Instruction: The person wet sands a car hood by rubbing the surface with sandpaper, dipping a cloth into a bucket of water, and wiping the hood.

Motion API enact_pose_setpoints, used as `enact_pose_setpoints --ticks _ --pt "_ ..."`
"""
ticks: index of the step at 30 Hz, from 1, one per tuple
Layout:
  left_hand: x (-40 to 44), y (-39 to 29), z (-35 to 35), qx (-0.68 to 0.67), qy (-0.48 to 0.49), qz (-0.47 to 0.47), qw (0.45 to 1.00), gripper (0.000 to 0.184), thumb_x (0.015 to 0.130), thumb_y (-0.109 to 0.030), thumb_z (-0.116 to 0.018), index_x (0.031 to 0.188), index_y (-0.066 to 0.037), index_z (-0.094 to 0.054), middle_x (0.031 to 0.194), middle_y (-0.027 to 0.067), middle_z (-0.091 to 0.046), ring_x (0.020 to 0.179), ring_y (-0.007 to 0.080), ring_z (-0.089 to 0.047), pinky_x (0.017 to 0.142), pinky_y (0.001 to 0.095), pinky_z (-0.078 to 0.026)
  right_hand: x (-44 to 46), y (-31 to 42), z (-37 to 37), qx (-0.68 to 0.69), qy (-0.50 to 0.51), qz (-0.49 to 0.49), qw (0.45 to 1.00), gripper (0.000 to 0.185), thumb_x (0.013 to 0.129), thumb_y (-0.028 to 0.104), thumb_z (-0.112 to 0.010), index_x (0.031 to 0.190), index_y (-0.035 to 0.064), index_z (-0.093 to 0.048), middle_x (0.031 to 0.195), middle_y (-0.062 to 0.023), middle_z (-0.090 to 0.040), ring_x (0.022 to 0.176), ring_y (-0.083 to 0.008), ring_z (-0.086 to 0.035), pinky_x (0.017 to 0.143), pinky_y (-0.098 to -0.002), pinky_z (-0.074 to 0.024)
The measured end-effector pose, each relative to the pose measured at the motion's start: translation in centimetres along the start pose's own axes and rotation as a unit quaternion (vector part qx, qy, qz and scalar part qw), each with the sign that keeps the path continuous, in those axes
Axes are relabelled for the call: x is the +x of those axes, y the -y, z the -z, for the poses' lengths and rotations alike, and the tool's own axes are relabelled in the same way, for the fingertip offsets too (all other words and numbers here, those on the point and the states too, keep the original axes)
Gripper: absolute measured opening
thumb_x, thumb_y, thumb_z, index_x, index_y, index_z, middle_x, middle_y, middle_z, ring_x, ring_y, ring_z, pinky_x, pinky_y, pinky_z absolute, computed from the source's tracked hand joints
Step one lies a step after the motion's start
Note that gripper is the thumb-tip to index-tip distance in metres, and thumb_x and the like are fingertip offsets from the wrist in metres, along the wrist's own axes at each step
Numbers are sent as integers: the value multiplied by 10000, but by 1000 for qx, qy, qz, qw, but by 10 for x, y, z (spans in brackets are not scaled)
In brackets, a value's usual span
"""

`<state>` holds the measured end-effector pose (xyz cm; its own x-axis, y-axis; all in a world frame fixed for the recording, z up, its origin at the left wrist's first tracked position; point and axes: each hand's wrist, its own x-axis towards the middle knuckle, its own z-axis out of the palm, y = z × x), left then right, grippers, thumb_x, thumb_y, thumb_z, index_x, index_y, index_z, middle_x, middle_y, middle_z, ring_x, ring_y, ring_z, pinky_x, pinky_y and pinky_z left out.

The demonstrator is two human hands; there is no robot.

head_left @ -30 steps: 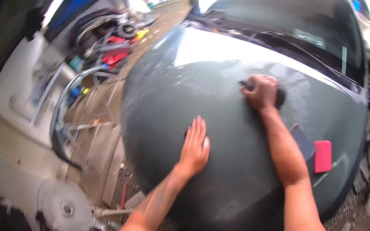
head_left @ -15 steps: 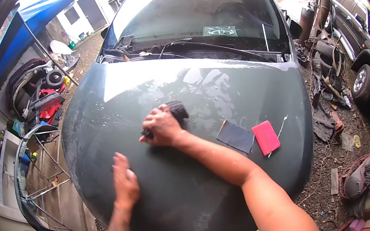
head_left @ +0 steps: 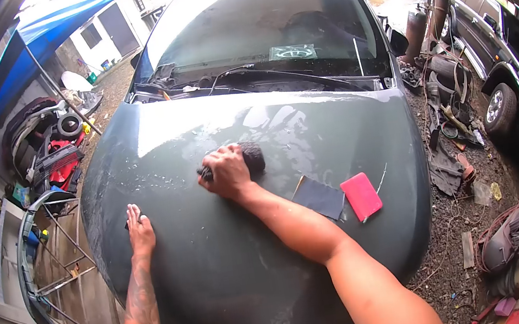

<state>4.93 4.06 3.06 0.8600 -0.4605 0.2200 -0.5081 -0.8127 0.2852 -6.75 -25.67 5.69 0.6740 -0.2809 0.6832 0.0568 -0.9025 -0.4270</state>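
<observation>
Your R hand [head_left: 227,172]: fingers curled around dark cloth [head_left: 253,157] on the hood [head_left: 217,282], prob. bunched for firm contact.
Your L hand [head_left: 142,236]: fingers straight, at hood's L side, prob. bracing you; can't tell if they grip the dark patch [head_left: 127,225] there.
Dark sheet [head_left: 319,199] + pink pad [head_left: 362,196]: 2 items R of your R forearm [head_left: 288,221], prob. placed for easy reach.
Windshield decal [head_left: 292,53]: round emblem, no legible txt.
</observation>
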Motion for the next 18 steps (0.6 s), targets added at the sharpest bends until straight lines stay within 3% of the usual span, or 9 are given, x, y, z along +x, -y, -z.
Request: enact_pose_setpoints --ticks 2,3,5,7,10,11,13,16,18 --pt "-35 -27 -14 18 -33 -45 998 560 992 -177 -280 1484 87 -241 1573 264 -183 1469 382 -180 1203 457 -137 3 -4 6 -2 -9 -6 1000 281 723 372 -730 823 112 -691 886 -52 -695 973 -243 -610 994 -452 -342" --pt "-74 -70 5 -4 -3 -97 995 572 968 -161 -300 1468 115 -253 1566 276 -191 1468 383 -187 1202 458 -136 3 -6 8 -4 -20 -18 1000 274 739 373 -719 823 114 -694 880 -46 -697 962 -240 -612 983 -446 -346" --pt "-128 -106 18 -51 60 -142 987 605 919 -149 -359 1484 54 -283 1575 226 -224 1470 373 -195 1203 461 -131 4 -8 8 -8 -21 -15 1000 279 742 380 -720 822 113 -698 887 -44 -699 963 -240 -611 989 -452 -342" --pt "-89 -78 19 -58 30 -116 991 583 936 -144 -337 1492 26 -291 1584 205 -216 1473 370 -185 1203 468 -128 3 -7 7 -1 -22 -9 1000 285 744 385 -720 831 114 -701 889 -42 -699 963 -240 -612 996 -451 -339" --pt "15 24 -10 -19 -30 -28 999 557 987 -196 -299 1500 18 -273 1588 190 -212 1478 346 -173 1207 452 -135 3 -7 6 12 -25 -8 1000 286 746 388 -718 835 116 -703 892 -41 -698 971 -239 -609 1004 -454 -334" --pt "36 31 -11 -5 -24 25 999 566 990 -204 -291 1509 18 -246 1585 202 -211 1479 350 -168 1207 454 -131 3 -8 6 10 -25 -8 1000 286 746 388 -718 835 116 -703 892 -41 -698 971 -239 -609 1004 -454 -334" --pt "30 28 -29 56 -32 42 997 574 987 -204 -286 1515 13 -232 1587 212 -192 1477 357 -172 1208 450 -130 3 -6 6 1 -27 -10 1000 284 749 388 -716 833 118 -702 897 -39 -698 972 -241 -608 1007 -455 -331" --pt "-91 -78 4 -45 17 -103 994 601 945 -166 -328 1516 4 -248 1586 218 -199 1476 364 -181 1201 469 -132 3 -6 8 6 -9 -20 1000 284 756 390 -711 834 117 -704 909 -38 -699 980 -241 -606 1013 -459 -327" --pt "-116 -84 20 -73 58 -147 985 623 910 -136 -369 1507 11 -273 1589 202 -212 1479 359 -182 1194 487 -128 5 -7 7 8 -15 -18 1000 290 750 392 -714 845 119 -705 901 -41 -698 986 -240 -604 1015 -464 -328"
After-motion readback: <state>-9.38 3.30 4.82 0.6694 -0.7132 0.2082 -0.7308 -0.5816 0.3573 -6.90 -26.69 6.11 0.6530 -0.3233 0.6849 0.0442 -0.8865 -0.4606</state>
